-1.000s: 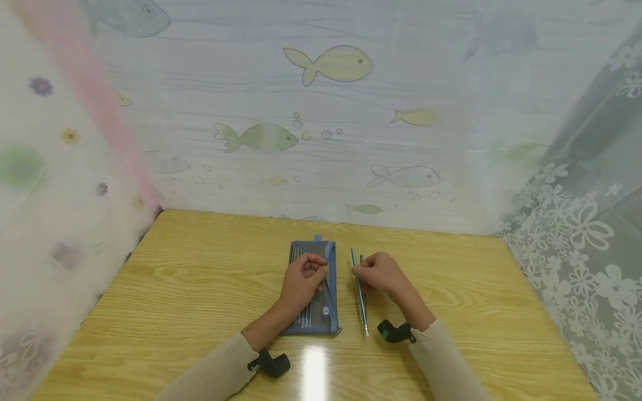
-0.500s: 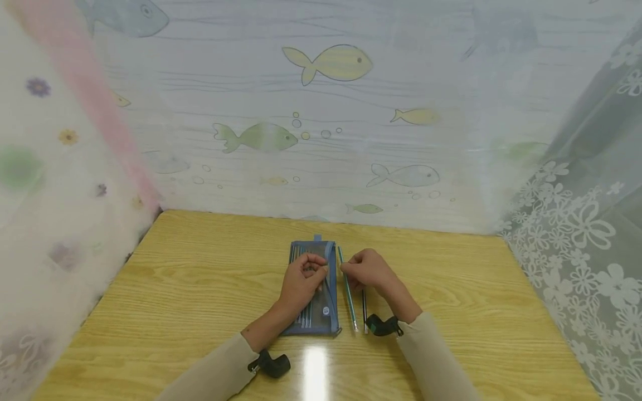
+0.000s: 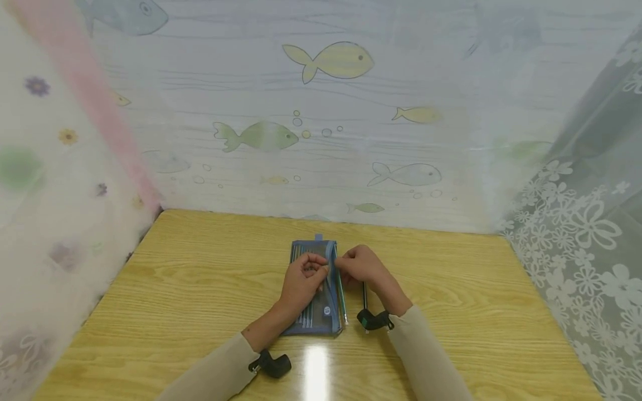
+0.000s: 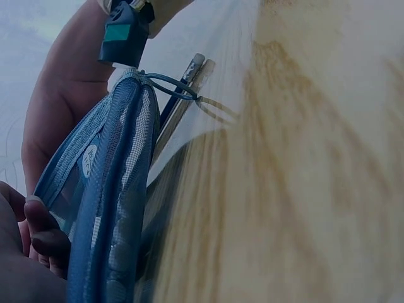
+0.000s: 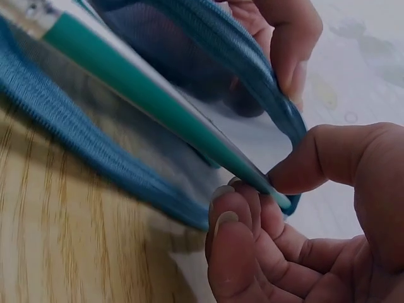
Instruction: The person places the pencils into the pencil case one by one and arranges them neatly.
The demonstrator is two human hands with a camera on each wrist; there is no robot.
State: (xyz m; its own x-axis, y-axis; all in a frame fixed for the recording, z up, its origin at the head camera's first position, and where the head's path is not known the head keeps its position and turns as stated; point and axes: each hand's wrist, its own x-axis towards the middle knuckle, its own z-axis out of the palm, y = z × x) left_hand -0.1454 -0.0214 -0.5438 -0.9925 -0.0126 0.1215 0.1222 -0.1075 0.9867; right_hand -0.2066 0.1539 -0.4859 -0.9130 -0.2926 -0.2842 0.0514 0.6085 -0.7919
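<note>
A blue mesh pencil pouch [image 3: 333, 295] with a zip lies on the table, several pencils [image 3: 307, 318] showing through it. Thumb and fingers of my left hand [image 3: 301, 284] pinch the edge of its opening, and in the right wrist view the mouth [image 5: 252, 53] gapes. My right hand [image 3: 366, 267] pinches a green pencil [image 5: 158, 107] near one end. That pencil slants across the gaping mouth, its metal-banded end toward the person. Beside it a dark pencil [image 3: 365, 295] rests on the table, partly hidden under the right hand and wrist camera.
The wood-grain table [image 3: 210, 267] spreads out around the pouch. Behind it hangs a fish-printed cloth [image 3: 261, 83], with a flowered cloth [image 3: 55, 200] at the left and a lace-patterned curtain [image 3: 577, 239] at the right. Each wrist carries a black camera [image 3: 273, 365].
My right hand has carried the green pencil leftward, away from the dark pencil and up to the pouch's opening. The left hand has kept its hold on the pouch edge.
</note>
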